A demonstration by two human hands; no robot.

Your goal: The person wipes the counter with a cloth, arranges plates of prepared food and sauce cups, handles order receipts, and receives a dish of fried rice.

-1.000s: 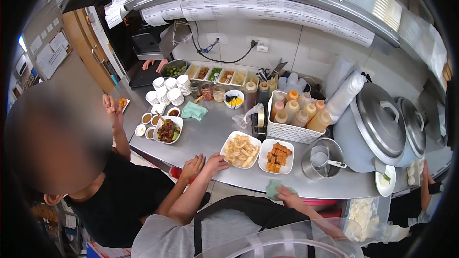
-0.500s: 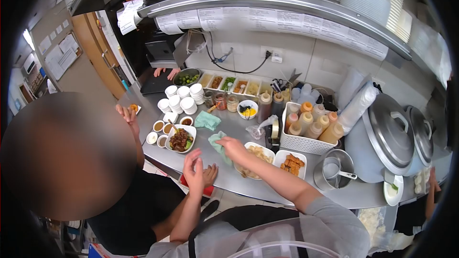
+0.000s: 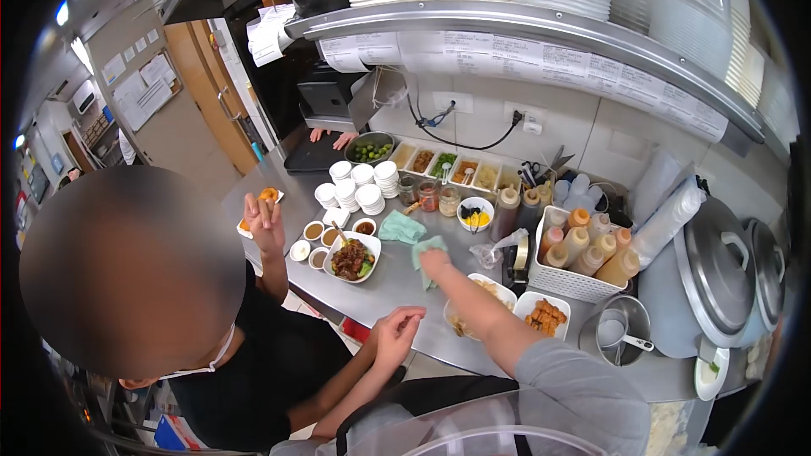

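Note:
My right hand (image 3: 436, 263) is closed on a light green cloth (image 3: 420, 258) and presses it to the steel counter, left of a white bowl of pale sliced food (image 3: 494, 290); my forearm covers part of that bowl. Held over the counter's front edge, my left hand (image 3: 399, 331) has its fingers loosely stretched and nothing in them. A second green cloth (image 3: 402, 228) lies crumpled just beyond the first. Left of the cloths stands a white bowl of browned meat and greens (image 3: 353, 258).
A person in black stands at my left, one hand (image 3: 267, 224) raised. Sauce cups (image 3: 329, 236), stacked white cups (image 3: 370, 198) and a bottle basket (image 3: 576, 280) stand on the counter. To the right are a fried-food bowl (image 3: 541, 314), a metal pot (image 3: 615, 329) and a large lidded pot (image 3: 701, 262).
The view has shifted, so the counter appears farther right. My left hand has dropped toward the counter's front edge. My right hand stays on the cloth. The other person's raised hand has changed pose.

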